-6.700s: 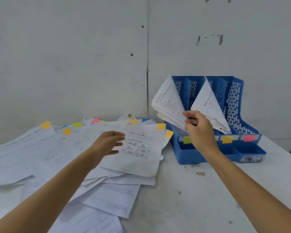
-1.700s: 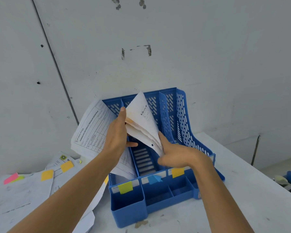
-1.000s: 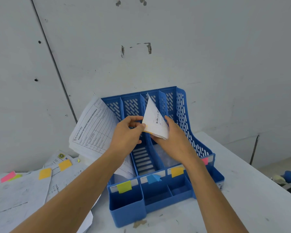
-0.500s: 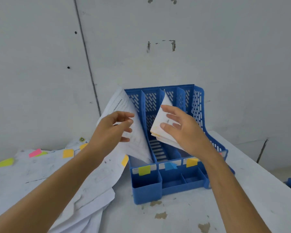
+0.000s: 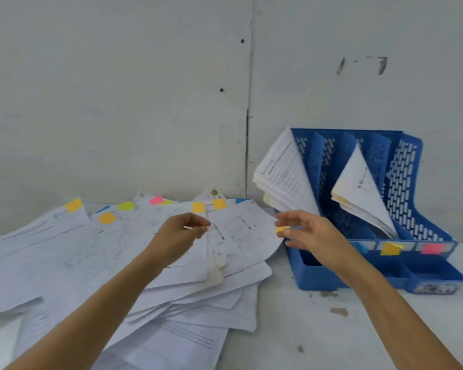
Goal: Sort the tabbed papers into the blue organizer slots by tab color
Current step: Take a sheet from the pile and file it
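Note:
A loose pile of white tabbed papers covers the table's left half, with yellow, orange, green, pink and blue tabs along its far edge. My left hand hovers over the pile, its curled fingers pinching the left edge of the top sheet. My right hand is spread beside that sheet's yellow tab, thumb and forefinger on either side of it. The blue organizer stands at the right. Stacks of paper lean in its leftmost slot and its third slot.
Blue, yellow and pink labels mark the organizer's front rail; my right hand hides the leftmost label. A grey wall rises right behind the table. Bare stained tabletop lies in front of the organizer.
Both hands have left the organizer's slots and come down to the paper pile. The view has swung left, so the pile fills the left and the organizer sits at the right.

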